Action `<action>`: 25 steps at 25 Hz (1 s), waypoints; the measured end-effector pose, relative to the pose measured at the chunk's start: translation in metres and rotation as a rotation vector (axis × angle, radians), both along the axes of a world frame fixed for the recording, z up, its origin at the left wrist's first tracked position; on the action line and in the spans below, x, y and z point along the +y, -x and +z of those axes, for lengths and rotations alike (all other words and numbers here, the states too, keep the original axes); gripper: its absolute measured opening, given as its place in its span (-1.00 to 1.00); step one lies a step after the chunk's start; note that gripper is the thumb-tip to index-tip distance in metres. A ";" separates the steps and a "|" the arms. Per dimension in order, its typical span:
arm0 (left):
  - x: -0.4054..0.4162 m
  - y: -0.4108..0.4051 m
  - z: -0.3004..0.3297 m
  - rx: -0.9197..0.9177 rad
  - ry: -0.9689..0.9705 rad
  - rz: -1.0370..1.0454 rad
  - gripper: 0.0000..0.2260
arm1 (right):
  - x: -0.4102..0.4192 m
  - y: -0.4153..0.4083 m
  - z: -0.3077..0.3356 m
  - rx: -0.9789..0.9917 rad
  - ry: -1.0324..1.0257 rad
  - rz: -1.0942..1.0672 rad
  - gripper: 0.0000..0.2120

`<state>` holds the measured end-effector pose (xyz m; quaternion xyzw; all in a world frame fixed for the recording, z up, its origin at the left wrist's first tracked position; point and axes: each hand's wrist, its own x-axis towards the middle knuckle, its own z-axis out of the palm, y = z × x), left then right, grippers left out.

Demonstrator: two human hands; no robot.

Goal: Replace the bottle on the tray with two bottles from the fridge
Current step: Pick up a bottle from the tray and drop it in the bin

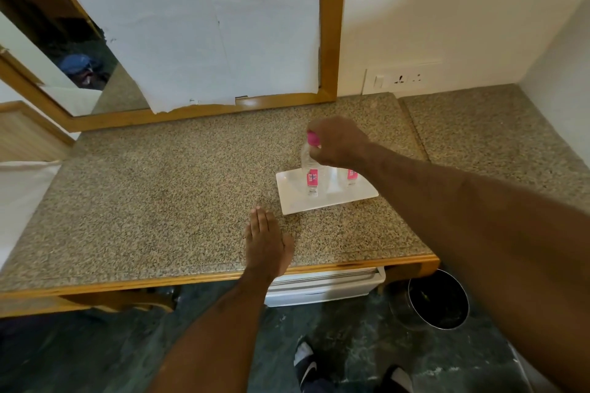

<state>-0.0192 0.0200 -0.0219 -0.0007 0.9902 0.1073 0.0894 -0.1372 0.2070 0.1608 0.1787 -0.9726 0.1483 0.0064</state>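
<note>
A white rectangular tray point(293, 201) lies on the speckled granite counter point(159, 188). Two clear water bottles with pink labels stand on it. The left bottle point(312, 177) has a pink cap, and my right hand point(338, 145) is closed around its neck and cap from above. The second bottle point(351, 176) stands just to the right, mostly hidden behind my right forearm. My left hand point(266, 241) lies flat on the counter near its front edge, palm down with fingers together, holding nothing. The white fridge top point(322, 287) shows under the counter.
A wood-framed mirror point(329, 41), mostly covered with white paper, leans at the back of the counter. A wall socket point(399, 78) sits to the right. A black round bin point(439, 303) stands on the dark floor under the counter's right end. My shoes point(306, 364) are below.
</note>
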 end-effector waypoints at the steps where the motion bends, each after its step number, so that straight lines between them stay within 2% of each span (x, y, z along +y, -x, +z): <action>1: 0.000 -0.001 0.002 0.008 -0.008 0.007 -0.37 | 0.000 -0.001 0.002 0.010 -0.012 0.005 -0.89; 8: 0.014 -0.021 0.020 0.046 0.041 -0.002 -0.35 | 0.010 -0.021 0.046 0.136 0.063 0.074 -0.85; 16: 0.097 -0.029 0.041 0.141 0.039 -0.158 -0.36 | 0.091 -0.062 0.082 0.167 0.141 0.051 -0.78; 21: 0.169 -0.032 0.037 0.124 0.045 -0.408 -0.39 | 0.181 -0.089 0.067 0.099 0.043 -0.025 -0.76; 25: 0.236 -0.022 0.027 0.093 -0.008 -0.472 -0.40 | 0.261 -0.114 0.033 0.008 -0.036 -0.165 -0.76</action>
